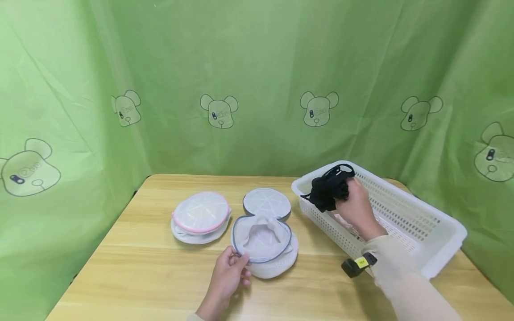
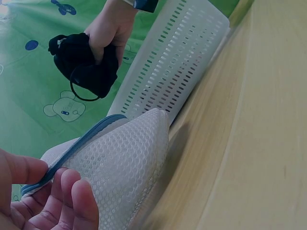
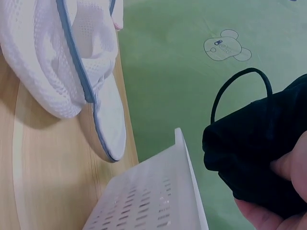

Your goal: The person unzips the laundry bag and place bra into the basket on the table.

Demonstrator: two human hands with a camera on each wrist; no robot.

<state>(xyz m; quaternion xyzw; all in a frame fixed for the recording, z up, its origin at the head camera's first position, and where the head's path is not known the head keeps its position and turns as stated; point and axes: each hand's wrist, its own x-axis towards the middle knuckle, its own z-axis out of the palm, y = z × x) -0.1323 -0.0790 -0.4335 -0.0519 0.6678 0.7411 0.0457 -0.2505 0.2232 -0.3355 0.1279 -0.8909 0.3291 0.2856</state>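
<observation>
In the head view my left hand (image 1: 230, 273) pinches the blue-trimmed rim of a white mesh laundry bag (image 1: 268, 268) at the front middle of the table. The bag is unzipped, its round lid (image 1: 267, 203) folded back and its hollow inside facing up. My right hand (image 1: 356, 206) grips a bunched black garment with thin straps (image 1: 328, 189) over the left side of the white basket (image 1: 437, 214). A strap loop stands out from the cloth in the right wrist view. The left wrist view shows thumb and fingers on the blue zip edge (image 2: 81, 141).
A second white mesh bag with pink trim (image 1: 202, 212) lies on the left of the wooden table (image 1: 132, 258), its lid down. Something pale pink (image 1: 346, 225) is inside the basket, partly behind my right arm. Green curtains (image 1: 257, 53) surround the table.
</observation>
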